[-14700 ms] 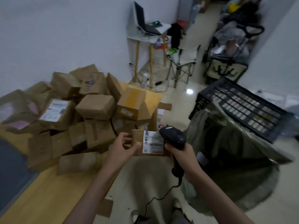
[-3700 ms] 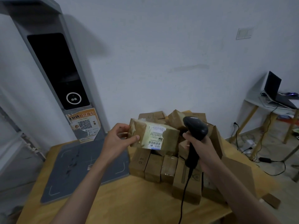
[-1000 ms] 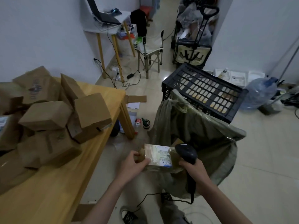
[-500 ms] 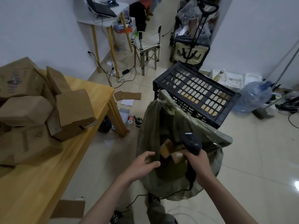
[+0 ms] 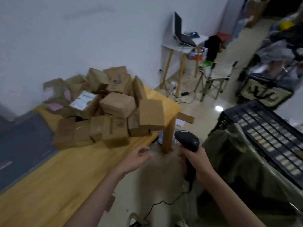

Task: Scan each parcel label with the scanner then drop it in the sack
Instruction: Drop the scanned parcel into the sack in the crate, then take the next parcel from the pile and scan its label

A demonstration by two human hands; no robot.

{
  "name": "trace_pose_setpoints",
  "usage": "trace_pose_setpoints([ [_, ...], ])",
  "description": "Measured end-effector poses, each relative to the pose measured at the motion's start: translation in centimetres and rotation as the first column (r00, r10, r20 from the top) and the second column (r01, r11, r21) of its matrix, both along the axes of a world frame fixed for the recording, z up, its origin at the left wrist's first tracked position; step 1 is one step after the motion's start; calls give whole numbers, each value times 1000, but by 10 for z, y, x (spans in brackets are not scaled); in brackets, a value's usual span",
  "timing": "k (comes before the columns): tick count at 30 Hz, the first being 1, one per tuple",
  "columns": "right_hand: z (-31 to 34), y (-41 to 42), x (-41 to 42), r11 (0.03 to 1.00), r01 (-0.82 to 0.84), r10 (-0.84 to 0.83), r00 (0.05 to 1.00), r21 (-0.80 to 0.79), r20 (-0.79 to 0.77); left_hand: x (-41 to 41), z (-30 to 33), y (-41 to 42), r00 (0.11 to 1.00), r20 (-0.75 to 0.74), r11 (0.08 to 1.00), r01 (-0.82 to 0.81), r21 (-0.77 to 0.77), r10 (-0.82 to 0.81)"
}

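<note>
On the wooden table (image 5: 54,181), left half of the head view: a heap of brown parcels (image 5: 105,108), well over a dozen, stacked loosely against the far wall side. One parcel with a white label facing up (image 5: 83,99) lies toward the far left of the heap; the others show plain cardboard or blurred faces, so their labels cannot be read off.

Near centre, just off the table's near right edge: your left hand (image 5: 136,158), empty, fingers loose and part-spread, palm turned toward the heap. The closest boxes (image 5: 114,133) lie up and to the left of it, near but not touching. This is the hand closer to the parcels, and the likely one for the next pick.

Right of it: your right hand (image 5: 196,159), fingers wrapped round the grip of the black scanner (image 5: 186,140), head tipped toward the table, cable trailing down to the floor.

Right side, near: the olive sack (image 5: 242,163), mouth slack, hung beside a black crate (image 5: 265,128). It sits on the opposite side of you from the heap, so a picked parcel has to travel left to right, past the scanner.
</note>
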State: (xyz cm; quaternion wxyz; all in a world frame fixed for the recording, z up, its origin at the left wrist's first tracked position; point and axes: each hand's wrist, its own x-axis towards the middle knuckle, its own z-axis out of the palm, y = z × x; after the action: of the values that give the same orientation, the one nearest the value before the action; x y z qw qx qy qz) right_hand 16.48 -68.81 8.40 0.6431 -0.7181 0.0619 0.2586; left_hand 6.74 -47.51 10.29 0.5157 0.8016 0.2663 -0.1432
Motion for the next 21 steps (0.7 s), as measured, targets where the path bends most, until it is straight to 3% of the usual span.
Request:
trace_pose_setpoints([
  [7, 32, 120, -12, 973, -210, 208, 978, 93, 36, -53, 22, 96, 992, 43, 992, -119, 31, 118],
  [21, 49, 246, -4, 934, -291, 300, 954, 206, -9, -58, 18, 201, 973, 115, 978, -205, 31, 200],
])
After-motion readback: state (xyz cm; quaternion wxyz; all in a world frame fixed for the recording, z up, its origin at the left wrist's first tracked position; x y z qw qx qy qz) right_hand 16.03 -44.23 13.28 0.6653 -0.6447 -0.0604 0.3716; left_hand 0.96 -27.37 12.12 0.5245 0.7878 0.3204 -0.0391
